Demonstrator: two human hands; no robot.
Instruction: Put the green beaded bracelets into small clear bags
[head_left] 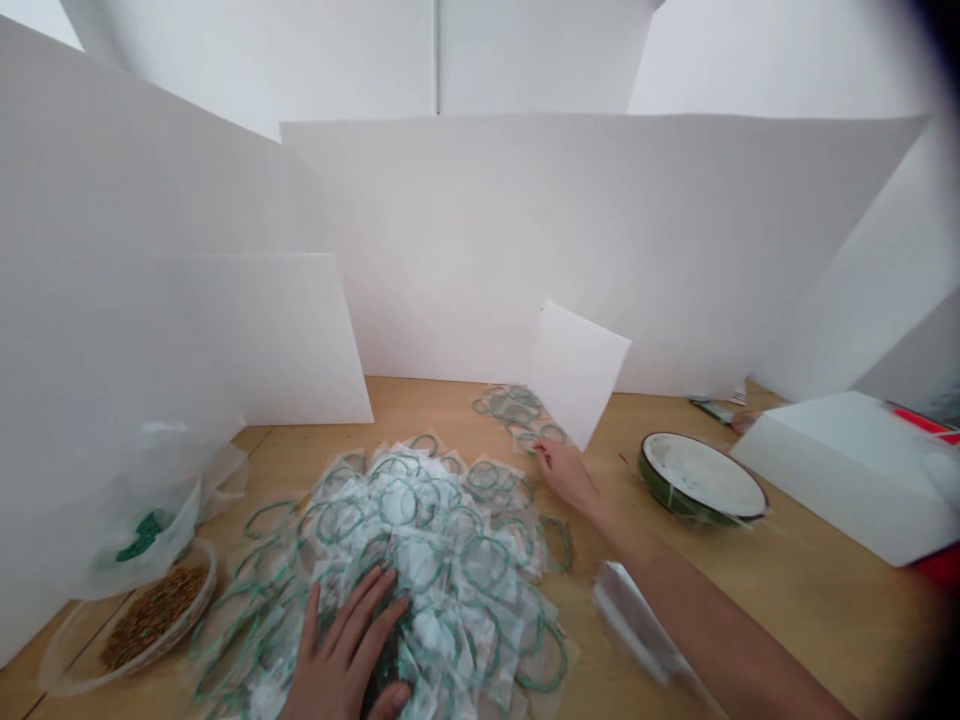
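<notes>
A large heap of green beaded bracelets [420,500] in small clear plastic bags spreads over the middle of the table. My left hand [345,640] lies on the near side of this heap with its fingers spread. Farther back, my right hand [562,470] reaches to a smaller group of bagged bracelets [514,403]. Its thumb and fingers are pinched at the edge of a bagged bracelet [527,436] there. A white card [581,370] stands tilted just behind that hand.
At left, a clear tub of brown beads [154,615] stands by a plastic bag with green beads [142,535]. A green-rimmed white bowl [705,475] and a white box [847,470] are at right. A clear plastic piece [637,620] lies under my right forearm. White panels [465,240] enclose the table [420,397].
</notes>
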